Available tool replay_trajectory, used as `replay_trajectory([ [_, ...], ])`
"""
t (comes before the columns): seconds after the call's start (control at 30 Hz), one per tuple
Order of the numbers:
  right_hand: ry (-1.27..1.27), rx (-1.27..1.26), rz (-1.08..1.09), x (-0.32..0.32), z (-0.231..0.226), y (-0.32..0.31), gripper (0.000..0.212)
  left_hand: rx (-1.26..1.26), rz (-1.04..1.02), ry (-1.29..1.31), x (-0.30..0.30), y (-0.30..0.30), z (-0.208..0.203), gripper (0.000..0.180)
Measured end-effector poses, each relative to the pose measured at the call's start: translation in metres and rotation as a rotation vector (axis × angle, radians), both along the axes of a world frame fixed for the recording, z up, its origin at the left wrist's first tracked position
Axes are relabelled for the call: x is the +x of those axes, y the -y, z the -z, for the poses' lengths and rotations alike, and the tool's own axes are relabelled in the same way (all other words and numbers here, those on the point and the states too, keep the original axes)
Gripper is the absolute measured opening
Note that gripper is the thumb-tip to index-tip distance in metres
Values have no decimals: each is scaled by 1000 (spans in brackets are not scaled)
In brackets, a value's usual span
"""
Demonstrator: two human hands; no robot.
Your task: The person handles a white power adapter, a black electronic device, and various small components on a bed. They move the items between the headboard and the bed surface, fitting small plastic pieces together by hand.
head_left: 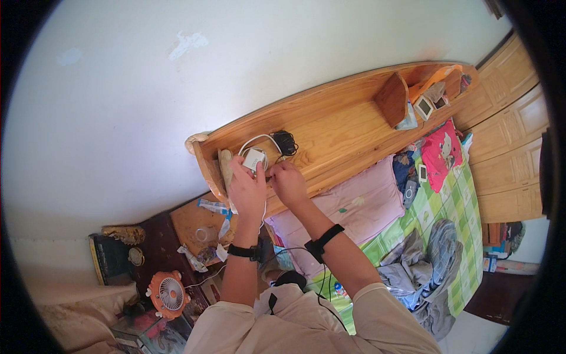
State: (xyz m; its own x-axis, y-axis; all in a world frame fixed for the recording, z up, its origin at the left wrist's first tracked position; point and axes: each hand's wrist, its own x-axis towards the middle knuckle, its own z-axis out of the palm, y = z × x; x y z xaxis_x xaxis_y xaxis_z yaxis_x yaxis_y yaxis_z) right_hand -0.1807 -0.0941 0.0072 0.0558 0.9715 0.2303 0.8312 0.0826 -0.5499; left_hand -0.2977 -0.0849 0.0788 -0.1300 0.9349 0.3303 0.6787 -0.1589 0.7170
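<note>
Over the left end of the wooden headboard shelf (330,130), my left hand (244,186) is closed around a white power adapter (254,158). A white cable (254,139) loops behind the adapter across the shelf. Close beside it, my right hand (289,184) has its fingertips pinched together near the adapter's lower side. Something small and dark shows at those fingertips, too small to make out. A bundled black cable (286,143) lies on the shelf just beyond my hands.
Below the shelf is a bed with a pink pillow (359,203), rumpled clothes (421,271) and a green checked sheet (469,236). An orange fan (168,294) stands at lower left. A shelf divider (394,100) rises at the right, near wooden cabinets (510,130).
</note>
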Motion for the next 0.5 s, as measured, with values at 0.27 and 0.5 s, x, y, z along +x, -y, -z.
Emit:
replay_trajectory([
  [0.27, 144, -135, 32, -7, -6, -11, 26, -31, 17, -74, -4, -9, 11, 48],
  [0.5, 230, -192, -40, 0, -14, -13, 16, -85, 70, -256, 1, -14, 17, 50],
])
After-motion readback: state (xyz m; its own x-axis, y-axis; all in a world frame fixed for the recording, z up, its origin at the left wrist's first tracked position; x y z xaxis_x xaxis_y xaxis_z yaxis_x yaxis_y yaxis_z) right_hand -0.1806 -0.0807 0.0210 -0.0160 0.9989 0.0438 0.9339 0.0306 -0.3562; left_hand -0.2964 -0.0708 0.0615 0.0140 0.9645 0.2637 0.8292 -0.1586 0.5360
